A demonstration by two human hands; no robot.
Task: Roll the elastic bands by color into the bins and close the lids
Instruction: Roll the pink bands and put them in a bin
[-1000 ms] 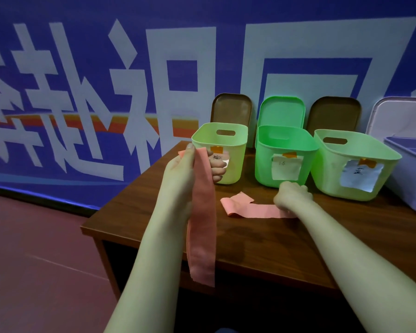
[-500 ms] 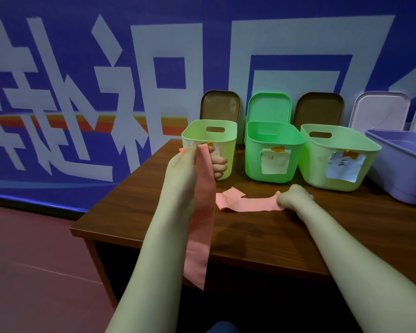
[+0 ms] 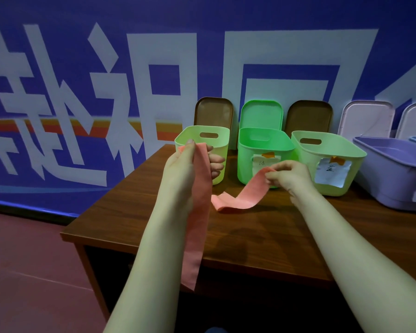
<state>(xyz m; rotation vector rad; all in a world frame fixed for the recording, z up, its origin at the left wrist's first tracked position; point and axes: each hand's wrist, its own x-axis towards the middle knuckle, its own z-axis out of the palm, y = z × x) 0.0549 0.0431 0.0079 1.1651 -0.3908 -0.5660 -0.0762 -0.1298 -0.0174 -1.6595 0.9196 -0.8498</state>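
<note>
Pink elastic, two lengths, none rolled.

Band [image 3: 197, 212]: gripped near its top end by the left hand [image 3: 185, 169], thumb over the front and fingers curled behind. It hangs straight down past the bench [image 3: 250, 236] edge.

Strip [image 3: 240, 200]: one end pinched by the right hand [image 3: 291, 174] and held above the bench. The rest curves down to lie on the wood, far end folded over just beside the band. Whether the two are one piece cannot be told.

Bins, in a row at the back of the bench, all uncovered:
- pale bin [image 3: 222, 145], behind the left hand
- green bin [image 3: 245, 164], paper label
- wide bin [image 3: 332, 191], paper label
- purple bin [image 3: 394, 174], at the right

Contents cannot be seen from this angle.

Lids, leaning upright against the wall behind the bins: brown lid [image 3: 213, 111], green lid [image 3: 262, 114], second brown lid [image 3: 309, 114], white lids [image 3: 368, 118].

Status, as judged: early. The pink is at the picking-up step. Rolling is not yet begun, nothing is seen in a bin, and every lid is off. Left to do: roll each length, place by colour, close all lids.
</note>
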